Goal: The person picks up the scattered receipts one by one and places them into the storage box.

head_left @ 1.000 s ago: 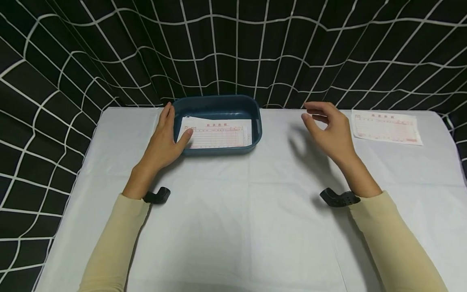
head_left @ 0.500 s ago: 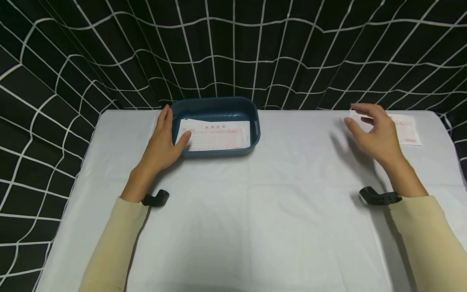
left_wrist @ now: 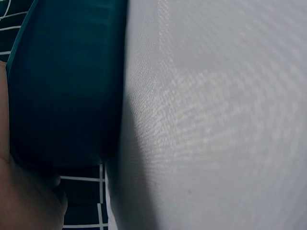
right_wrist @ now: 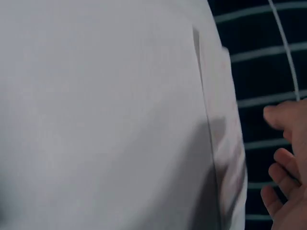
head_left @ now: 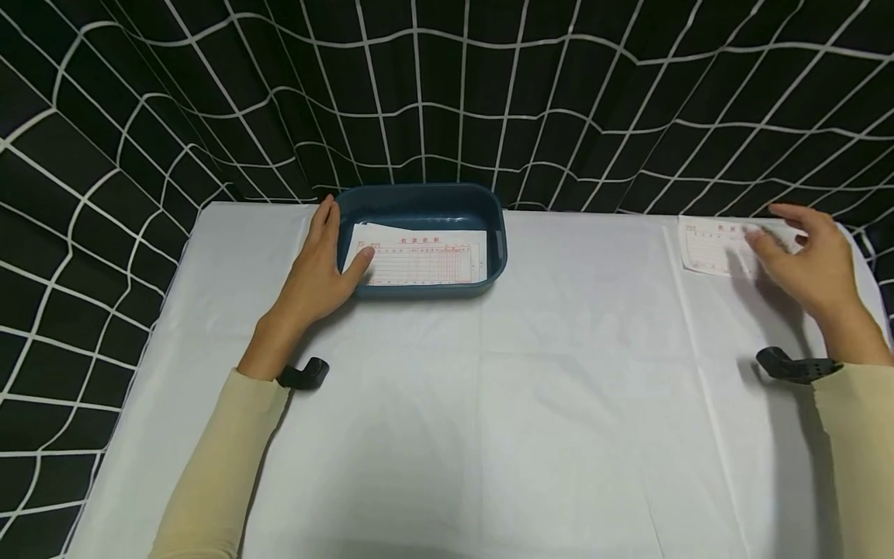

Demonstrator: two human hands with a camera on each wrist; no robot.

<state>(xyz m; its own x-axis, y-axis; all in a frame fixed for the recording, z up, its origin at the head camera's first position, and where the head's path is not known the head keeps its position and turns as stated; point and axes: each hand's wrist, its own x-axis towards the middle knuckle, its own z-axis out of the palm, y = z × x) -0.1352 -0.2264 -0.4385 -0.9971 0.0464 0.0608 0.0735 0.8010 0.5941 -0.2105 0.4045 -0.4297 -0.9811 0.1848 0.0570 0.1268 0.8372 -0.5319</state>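
Note:
A dark blue plastic basin (head_left: pixel 426 293) stands near the back of the table, holding a stack of printed slips (head_left: pixel 419 264) with red lines. My left hand (head_left: pixel 317 276) holds its left end, fingers along the outer wall and thumb over the rim. From the left wrist, the basin's side wall (left_wrist: pixel 67 86) shows beside part of that hand (left_wrist: pixel 29 196). Above another printed slip (head_left: pixel 712 250) at the right, my right hand (head_left: pixel 813 260) hovers with loosely bent fingers and nothing in them. Its shadow falls on this slip (right_wrist: pixel 223 100) in the right wrist view.
A white cloth (head_left: pixel 559 404) covers the table. Behind the table and at its left hangs a black curtain (head_left: pixel 482 85) with a white grid. Black cameras (head_left: pixel 796 366) are strapped to both wrists.
My right hand has moved right, from beside the slip to over its right part. The left hand stays at the basin, and the slips have not moved on the table.

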